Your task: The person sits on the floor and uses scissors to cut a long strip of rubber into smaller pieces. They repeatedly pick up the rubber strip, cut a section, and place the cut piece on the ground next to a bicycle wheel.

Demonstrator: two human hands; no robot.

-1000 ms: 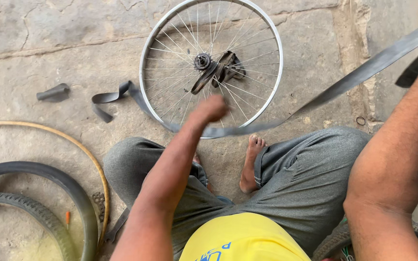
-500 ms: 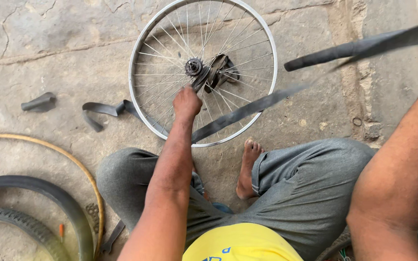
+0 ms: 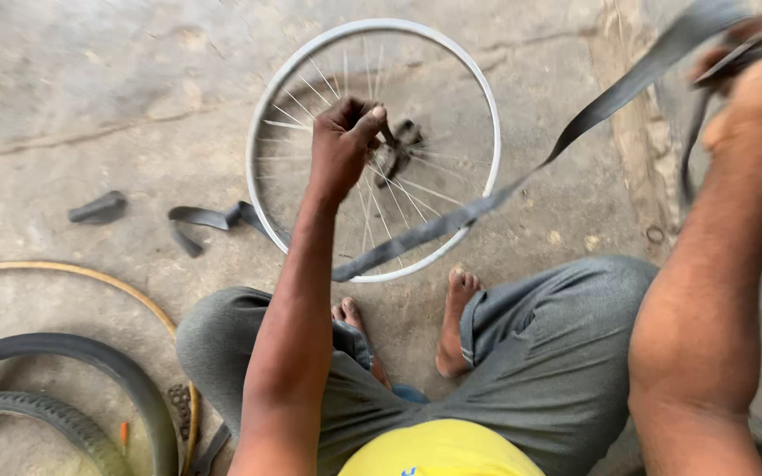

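Note:
A spoked silver bicycle wheel rim (image 3: 262,132) lies flat on the concrete in front of my bare feet. My left hand (image 3: 344,145) is raised over the rim near its hub (image 3: 403,145), fingers closed in a fist; whether it pinches the black inner tube (image 3: 496,198) I cannot tell. The tube stretches as a flat band from the rim's near edge up to the top right, where my right hand (image 3: 756,84) grips it, blurred.
A strip of black rubber (image 3: 209,220) and a small rubber piece (image 3: 97,208) lie left of the rim. Black tyres (image 3: 63,379) and a tan hoop (image 3: 90,278) sit at the lower left. My legs in grey trousers (image 3: 540,353) fill the foreground.
My left hand has risen from the rim's near edge toward the hub and closed. The right hand has pulled the tube higher to the right.

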